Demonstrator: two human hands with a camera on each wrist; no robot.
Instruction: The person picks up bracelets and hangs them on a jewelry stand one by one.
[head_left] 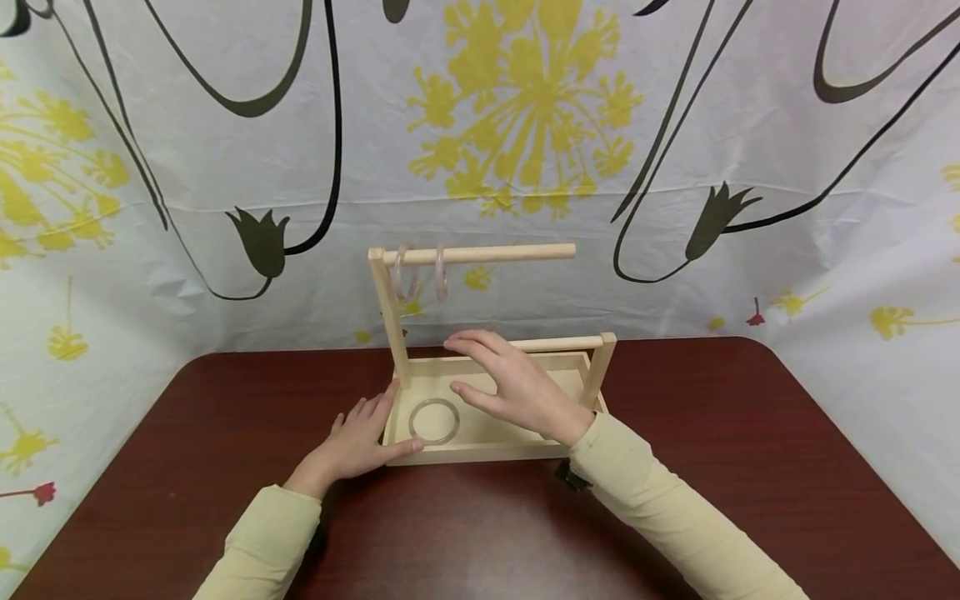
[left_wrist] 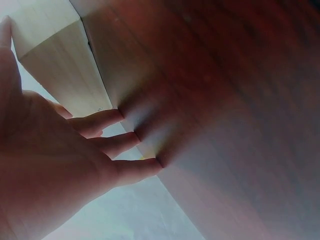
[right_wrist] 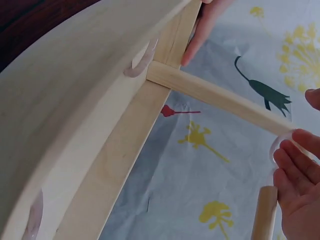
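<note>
A pale wooden stand has a shallow tray (head_left: 480, 454), a tall upright bar with a long rod (head_left: 510, 252), and a shorter rod (head_left: 562, 343) on the right. Two translucent bangles (head_left: 441, 273) hang on the tall rod. Another bangle (head_left: 434, 421) lies in the tray's left part, and a further bangle (right_wrist: 35, 217) shows in the right wrist view. My left hand (head_left: 358, 437) rests against the tray's left end, thumb on its front rim, fingertips on the table. Above the tray hovers my right hand (head_left: 517, 387), fingers loosely extended, holding nothing.
The stand sits on a dark red-brown table (head_left: 480, 533). Behind it hangs a white curtain (head_left: 360, 167) printed with yellow flowers and dark stems. The tall rod's right end is free and juts over the tray.
</note>
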